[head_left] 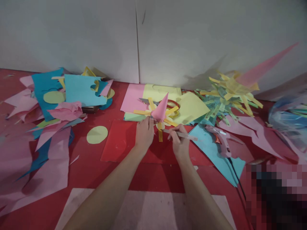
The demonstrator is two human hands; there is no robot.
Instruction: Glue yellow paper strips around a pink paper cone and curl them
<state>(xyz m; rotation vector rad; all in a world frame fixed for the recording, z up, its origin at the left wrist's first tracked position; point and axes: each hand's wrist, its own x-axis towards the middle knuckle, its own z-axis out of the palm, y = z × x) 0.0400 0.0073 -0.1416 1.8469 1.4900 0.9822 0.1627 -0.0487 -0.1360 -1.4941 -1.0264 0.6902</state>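
My left hand is closed on the base of a pink paper cone that points up and has yellow paper strips fanning out around it. My right hand pinches a thin pale stick, its tip at the cone's base. Both hands rest over a red sheet on the red floor. Scissors lie just behind the cone on pink and yellow sheets.
A pink glue gun with a black cord lies on a blue sheet to the right. Finished strip-and-cone pieces pile at back right. Cut blue, pink and yellow scraps cover the left. A yellow disc lies nearby. White wall behind.
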